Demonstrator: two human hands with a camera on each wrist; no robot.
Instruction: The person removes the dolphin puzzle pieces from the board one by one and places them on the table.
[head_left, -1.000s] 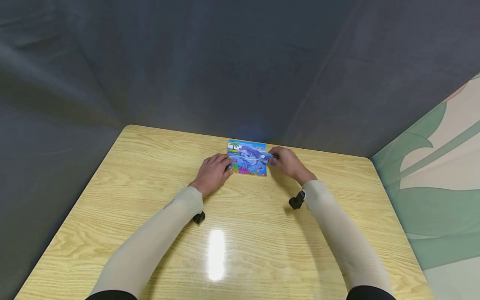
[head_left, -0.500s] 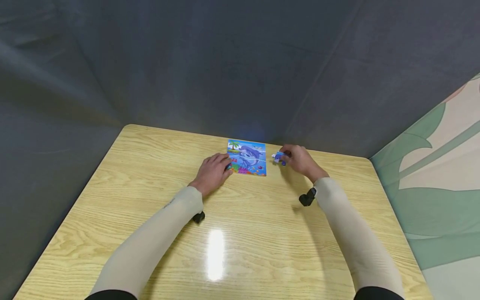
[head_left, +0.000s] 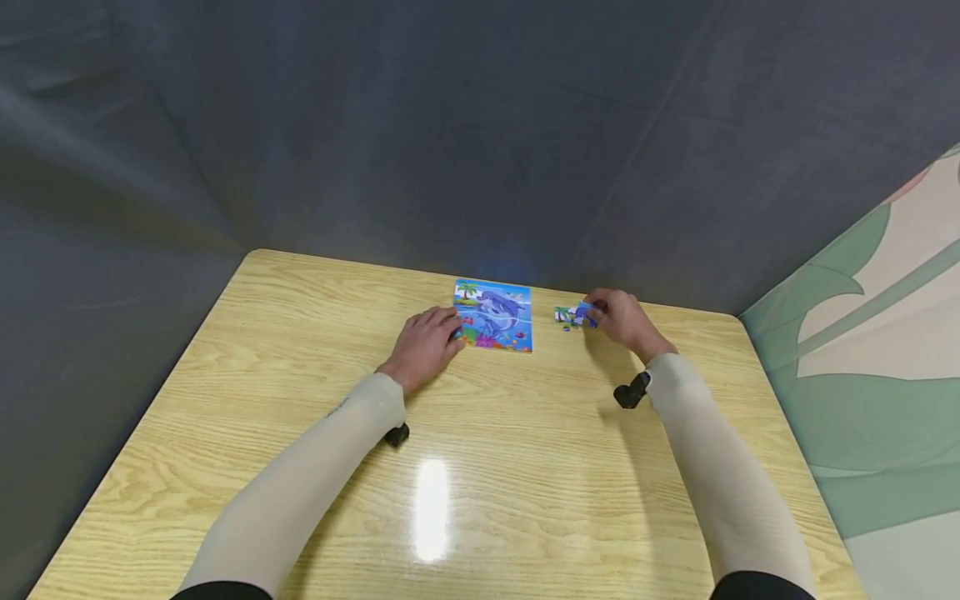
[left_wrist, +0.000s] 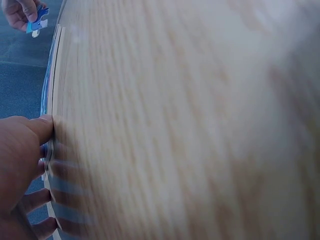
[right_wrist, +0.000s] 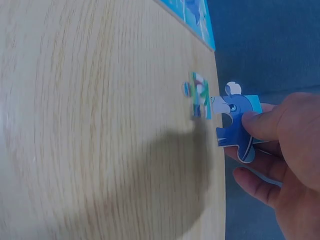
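Blue puzzle piece with an eye on it: that is what the right hand is pinching, with its thumb on the front and fingers behind. One second ago this piece was over the right edge of the picture board; now the right fingers have taken it off to the right. Just left of those fingers I can now see another loose one, a palm tree piece, which looks to be lying on the table. I can't tell if the two pieces touch. I think this means the work has gone from the big picture to the loose pieces.

The left hand has stayed put. Its fingers are loose and a bit spread, resting at the board's left edge, and I see no piece in them. So the board lies just right of the left fingers, and apart from the right fingers.

Now to count. Two hands. Two loose pieces that I can see: one in the right fingers, one just beside them. One board. One table, under all the fingers. Two small black cameras, one behind each hand's fingers, by the wrist. One big dark cloth, past the fingers of both hands.
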